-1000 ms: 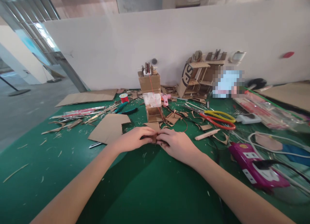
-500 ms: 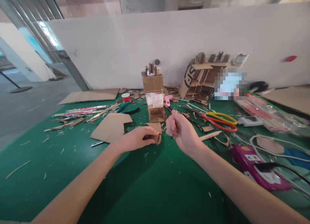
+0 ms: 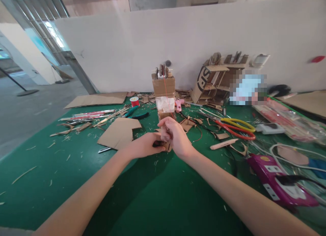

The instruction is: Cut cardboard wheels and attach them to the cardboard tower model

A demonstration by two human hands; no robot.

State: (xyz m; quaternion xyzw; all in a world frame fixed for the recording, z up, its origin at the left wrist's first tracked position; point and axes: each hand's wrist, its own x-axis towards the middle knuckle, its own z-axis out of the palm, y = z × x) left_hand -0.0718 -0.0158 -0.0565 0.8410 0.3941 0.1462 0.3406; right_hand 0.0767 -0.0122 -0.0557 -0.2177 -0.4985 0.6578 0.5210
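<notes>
My left hand is closed around a small cardboard piece resting on the green table. My right hand hovers just above it, fingers pinched together on something I cannot make out, possibly a thin red thread. Directly behind both hands stands a tall cardboard tower with a red thread running down its front and small wheels on top.
A flat cardboard sheet lies to the left, with sticks and pliers and a red spool behind it. On the right are yellow-and-red scissors, a pink glue gun, a purple power strip with cables, and a cardboard shelf model.
My right hand lifted off the cardboard piece, swung up to the right, and has now come back left above my left hand. The left hand stayed on the piece.
</notes>
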